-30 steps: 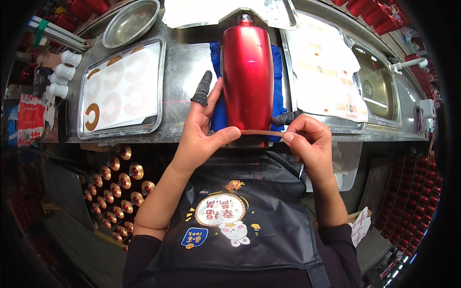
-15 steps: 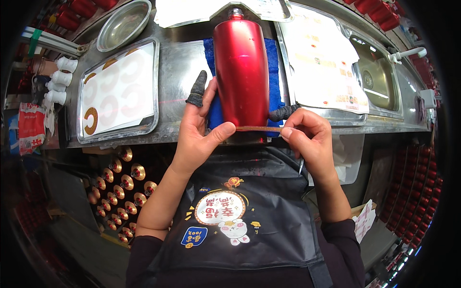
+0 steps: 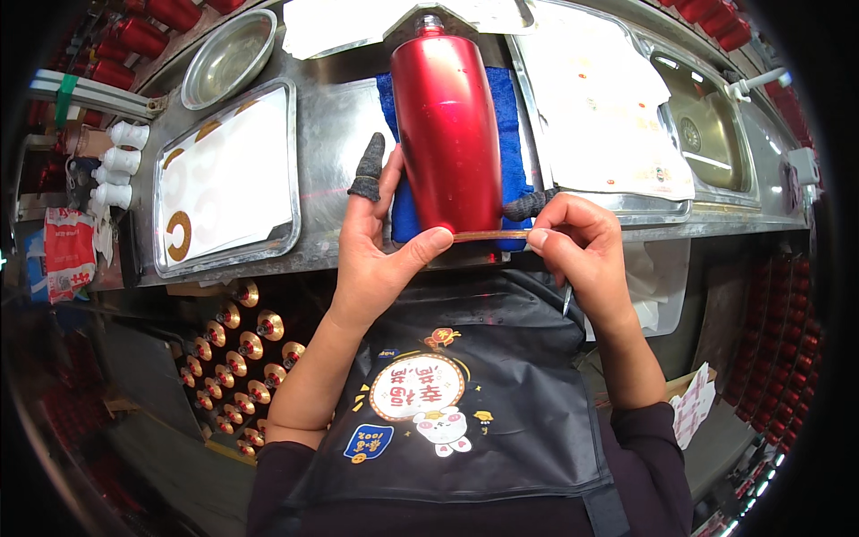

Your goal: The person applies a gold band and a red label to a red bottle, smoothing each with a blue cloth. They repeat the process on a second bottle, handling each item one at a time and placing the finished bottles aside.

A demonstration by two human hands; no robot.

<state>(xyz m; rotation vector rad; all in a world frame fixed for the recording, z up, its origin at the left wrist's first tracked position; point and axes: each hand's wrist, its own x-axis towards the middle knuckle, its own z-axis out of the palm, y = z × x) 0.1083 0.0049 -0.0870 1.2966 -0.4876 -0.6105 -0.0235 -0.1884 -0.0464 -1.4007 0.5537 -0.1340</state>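
A glossy red bottle point(image 3: 447, 134) lies on a blue cloth point(image 3: 512, 116), its neck pointing away from me. My left hand point(image 3: 371, 255) grips the bottle's near left side, with a dark knitted cover on one finger. Its thumb presses one end of a thin gold-brown strip point(image 3: 492, 235) at the bottle's base. Pinched between thumb and fingers of my right hand point(image 3: 580, 251) is the strip's other end. A slim pointed metal tool point(image 3: 567, 300) sticks out below that hand; its upper part is hidden. Another dark finger cover point(image 3: 530, 205) touches the bottle's right side.
On the left, a metal tray point(image 3: 293, 161) bears a white sheet with C-shaped gold-brown pieces; a metal bowl point(image 3: 228, 61) stands behind it. White printed sheets point(image 3: 608, 116) lie on the right, beside a sink point(image 3: 707, 134). Several gold-and-red pieces point(image 3: 237, 358) sit below the counter.
My left thumb has slid slightly right along the strip at the bottle's base. Both hands otherwise keep their grip, and the whole view has shifted a little.
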